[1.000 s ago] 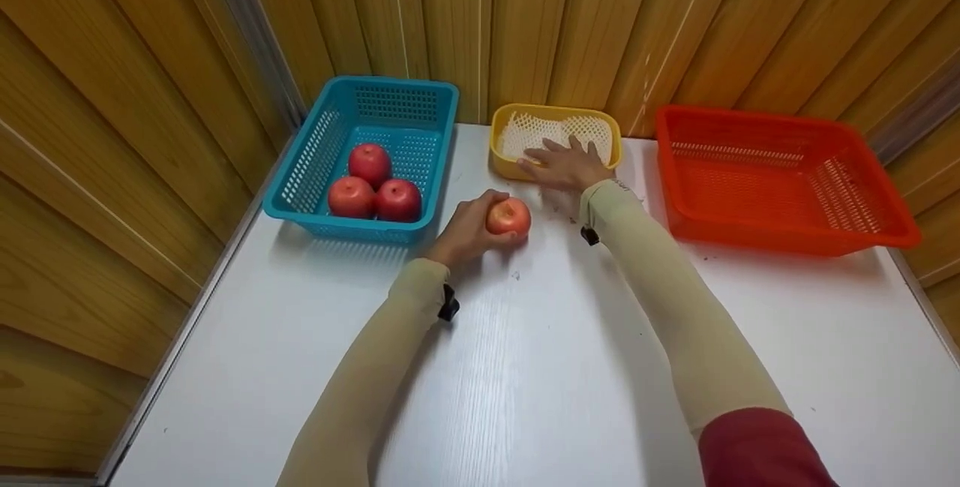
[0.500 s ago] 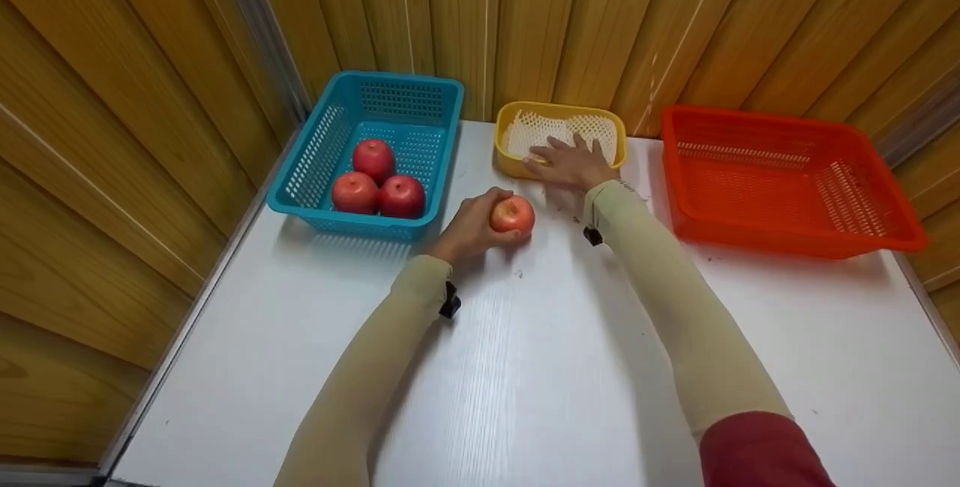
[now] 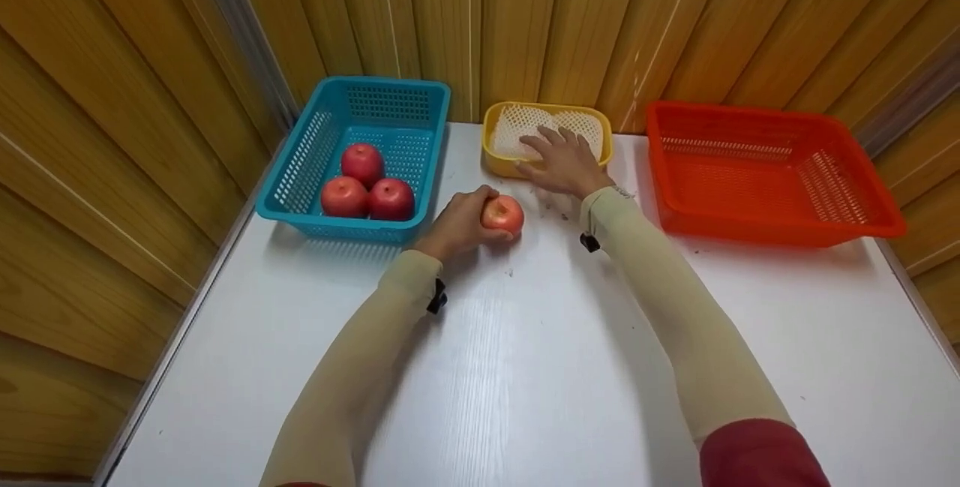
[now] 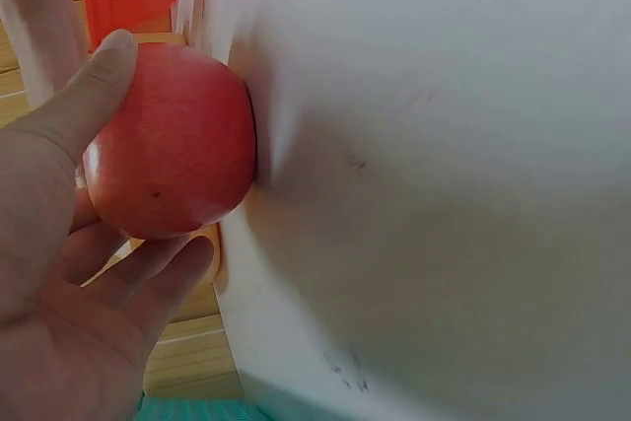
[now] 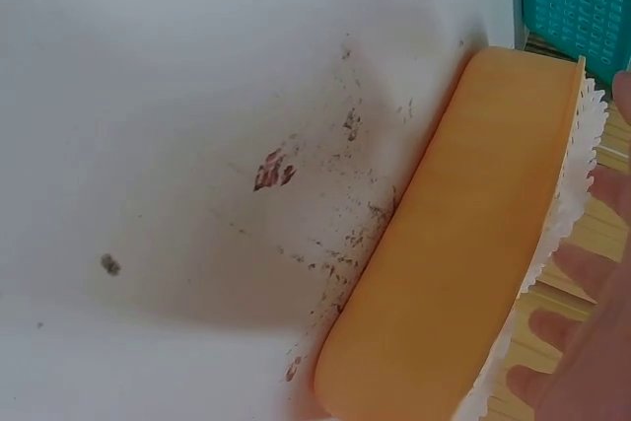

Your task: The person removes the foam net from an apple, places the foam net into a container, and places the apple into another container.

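Note:
My left hand grips a red apple from its left side, thumb and fingers around it. In the left wrist view the apple stands very close to the white tabletop; I cannot tell whether it touches. My right hand spreads its fingers above a small yellow basket and pinches nothing. White foam fruit nets lie in that basket. Seen from the right wrist, the nets poke over the rim near my fingertips; contact with them is unclear.
On the left stands a blue basket holding three red apples. A red basket is on the right. Wooden panels close off the back of the white table. Dark specks mark its surface.
My right hand has shifted slightly farther over the yellow basket. My left hand still grips the apple in about the same place. The head view has turned a little.

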Available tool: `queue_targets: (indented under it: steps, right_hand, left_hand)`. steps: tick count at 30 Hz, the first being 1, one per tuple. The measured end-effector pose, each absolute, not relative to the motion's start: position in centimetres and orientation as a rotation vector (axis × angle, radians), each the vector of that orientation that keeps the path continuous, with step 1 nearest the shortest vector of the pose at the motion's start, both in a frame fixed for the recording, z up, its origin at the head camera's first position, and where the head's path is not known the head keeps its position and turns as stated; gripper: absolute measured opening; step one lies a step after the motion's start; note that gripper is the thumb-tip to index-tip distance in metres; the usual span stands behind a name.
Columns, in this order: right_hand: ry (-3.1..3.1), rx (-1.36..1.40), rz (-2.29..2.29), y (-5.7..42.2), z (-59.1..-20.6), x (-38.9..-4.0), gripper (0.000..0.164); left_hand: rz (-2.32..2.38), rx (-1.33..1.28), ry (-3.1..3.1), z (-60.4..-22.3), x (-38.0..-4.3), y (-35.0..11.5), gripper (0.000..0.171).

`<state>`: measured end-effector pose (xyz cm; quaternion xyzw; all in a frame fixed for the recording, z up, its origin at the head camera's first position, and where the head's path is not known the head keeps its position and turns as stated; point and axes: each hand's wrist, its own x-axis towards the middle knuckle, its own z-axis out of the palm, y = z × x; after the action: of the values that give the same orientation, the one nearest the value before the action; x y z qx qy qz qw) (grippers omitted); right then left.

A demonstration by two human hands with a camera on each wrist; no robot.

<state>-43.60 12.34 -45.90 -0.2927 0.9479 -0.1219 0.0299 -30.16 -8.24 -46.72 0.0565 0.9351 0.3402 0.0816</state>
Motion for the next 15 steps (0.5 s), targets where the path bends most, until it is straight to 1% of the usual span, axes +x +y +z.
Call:
queue_targets:
  steps: [5, 8, 15]
  right_hand:
    - [2.987, -0.952, -0.437, 12.5, -46.2, -43.2, 0.066]
    - [3.033, -0.975, -0.468, 12.5, -46.3, -43.0, 0.065]
    - [3.048, -1.002, -0.499, 12.4, -46.4, -42.3, 0.065]
  left_hand:
    - [0.964, 0.306, 2.838, -46.5, -30.3, -7.9, 0.084]
    - [0.931, 0.375, 2.858, -46.4, -30.5, -7.4, 0.083]
    - [0.867, 0.356, 2.834, -45.6, -30.5, -6.6, 0.078]
